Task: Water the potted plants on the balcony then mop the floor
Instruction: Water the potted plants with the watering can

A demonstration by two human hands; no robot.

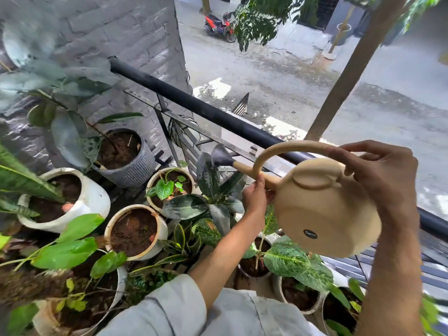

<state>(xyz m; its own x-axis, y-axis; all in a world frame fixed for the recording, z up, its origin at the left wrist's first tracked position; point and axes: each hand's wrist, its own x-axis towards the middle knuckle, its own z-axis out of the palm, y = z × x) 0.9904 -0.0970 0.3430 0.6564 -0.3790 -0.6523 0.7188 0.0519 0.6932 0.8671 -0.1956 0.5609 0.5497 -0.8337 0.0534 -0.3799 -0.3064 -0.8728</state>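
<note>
A beige watering can [324, 209] hangs tilted over the plants, its spout ending in a dark rose [219, 155] that points left above a small pot with heart-shaped leaves [169, 187]. My right hand [385, 175] grips the arched handle at its rear end. My left hand [255, 197] grips the base of the spout where it meets the body. No water stream is visible. Several potted plants stand below: a grey ribbed pot [131, 166], a white pot [87, 197], and a cream pot of bare soil [135, 232].
A black balcony railing [218, 117] runs diagonally behind the pots, with a grey brick wall [109, 32] at the left. A street with a parked scooter [219, 25] lies far below. More leafy pots [298, 294] crowd the lower right.
</note>
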